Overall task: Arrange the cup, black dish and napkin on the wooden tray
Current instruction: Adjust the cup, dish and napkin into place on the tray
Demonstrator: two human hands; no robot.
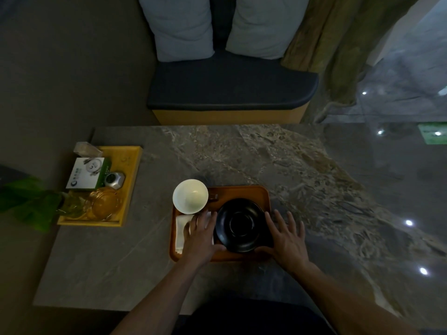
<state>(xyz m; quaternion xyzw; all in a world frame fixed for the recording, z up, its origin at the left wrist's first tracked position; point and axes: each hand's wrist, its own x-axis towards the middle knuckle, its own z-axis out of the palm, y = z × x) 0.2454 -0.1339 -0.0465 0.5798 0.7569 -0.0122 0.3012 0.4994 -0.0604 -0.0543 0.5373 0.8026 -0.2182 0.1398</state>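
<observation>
The wooden tray [263, 193] lies on the grey stone table in front of me. A white cup [190, 196] stands upright at the tray's far left corner. The round black dish [240, 224] sits on the right half of the tray. A folded white napkin [181, 229] lies on the left half, partly under my left hand [200, 234]. That hand rests flat with fingers spread, its thumb at the dish's near rim. My right hand [286, 236] lies spread on the tray's right edge, its thumb touching the dish's near right rim. Neither hand grips anything.
A yellow tray [131, 165] at the table's left holds a white and green box, a small metal pot, glass cups and a leafy plant. Beyond the table stands a dark cushioned bench [229, 93] with two pillows. Glossy floor lies to the right.
</observation>
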